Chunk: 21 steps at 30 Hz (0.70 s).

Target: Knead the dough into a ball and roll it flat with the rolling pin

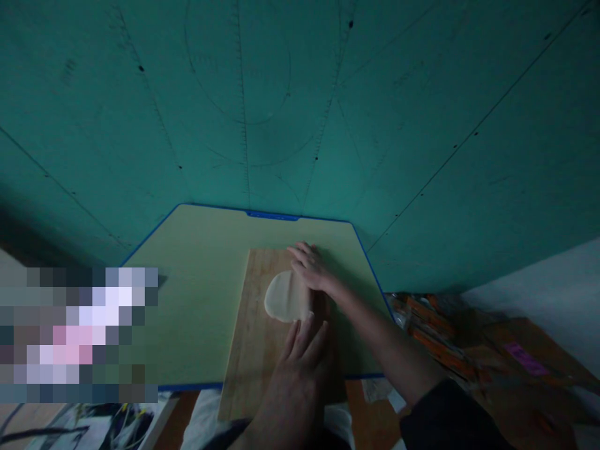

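A flat, pale round of dough point(284, 297) lies on a wooden board point(255, 337), with a faint crease down its middle. Along its straight right side runs a dark brown strip that looks like a rolling pin point(319, 305), dim and mostly hidden by my hands. My right hand point(308, 267) rests over its far end, fingers pointing left beside the dough's upper edge. Over the near end is my left hand point(302, 350), fingers pointing away from me, their tips at the dough's lower edge. Shadow hides the undersides of both hands.
Beneath the board is a pale green tabletop point(197, 294) with a blue rim. Beyond its far edge stands a green wall point(281, 125) with pencil lines. Cardboard boxes point(506, 350) are at the right. Cables and clutter point(126, 425) lie at lower left, near a blurred-out patch.
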Tool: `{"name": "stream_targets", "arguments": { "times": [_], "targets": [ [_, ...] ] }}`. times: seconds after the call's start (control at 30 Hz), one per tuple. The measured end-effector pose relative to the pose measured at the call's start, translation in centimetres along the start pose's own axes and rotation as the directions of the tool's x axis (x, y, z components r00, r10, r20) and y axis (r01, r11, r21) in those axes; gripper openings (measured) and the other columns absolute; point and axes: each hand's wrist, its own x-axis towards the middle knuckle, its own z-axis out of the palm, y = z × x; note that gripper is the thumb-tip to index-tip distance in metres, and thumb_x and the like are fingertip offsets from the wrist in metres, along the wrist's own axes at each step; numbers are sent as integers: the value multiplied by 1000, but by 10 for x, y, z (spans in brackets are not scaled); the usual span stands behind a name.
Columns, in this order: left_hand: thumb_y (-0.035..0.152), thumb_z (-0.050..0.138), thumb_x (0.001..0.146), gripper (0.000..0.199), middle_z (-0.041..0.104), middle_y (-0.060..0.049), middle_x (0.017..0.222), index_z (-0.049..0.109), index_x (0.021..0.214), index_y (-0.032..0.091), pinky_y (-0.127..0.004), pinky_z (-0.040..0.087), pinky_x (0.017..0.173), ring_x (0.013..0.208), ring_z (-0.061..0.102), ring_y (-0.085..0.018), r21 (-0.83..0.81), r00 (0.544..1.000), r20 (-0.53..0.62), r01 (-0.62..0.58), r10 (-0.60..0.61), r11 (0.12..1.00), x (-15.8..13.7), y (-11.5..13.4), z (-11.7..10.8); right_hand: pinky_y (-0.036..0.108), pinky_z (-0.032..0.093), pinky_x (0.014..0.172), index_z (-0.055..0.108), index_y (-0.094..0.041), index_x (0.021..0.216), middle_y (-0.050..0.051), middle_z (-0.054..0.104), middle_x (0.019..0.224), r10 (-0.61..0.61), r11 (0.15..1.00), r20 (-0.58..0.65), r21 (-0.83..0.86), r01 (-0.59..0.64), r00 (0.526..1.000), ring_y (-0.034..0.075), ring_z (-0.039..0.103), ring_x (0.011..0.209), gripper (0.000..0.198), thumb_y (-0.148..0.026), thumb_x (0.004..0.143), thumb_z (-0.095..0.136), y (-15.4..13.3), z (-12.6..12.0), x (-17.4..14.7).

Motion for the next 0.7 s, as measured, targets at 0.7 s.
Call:
{"name": "stream_targets", "arguments": {
  "times": [0.7],
  "targets": [
    [14,54,83,40,41,-20,157,63,122,15,-59,46,109,147,36,-38,88,988,-135,82,-70,993,-42,-31,-12,41,29,117,58,-19,136,9,63,138,-37,999,-56,-17,36,998,22,50,131,43,-19,98,39,-50,14,37]
  ]
}}
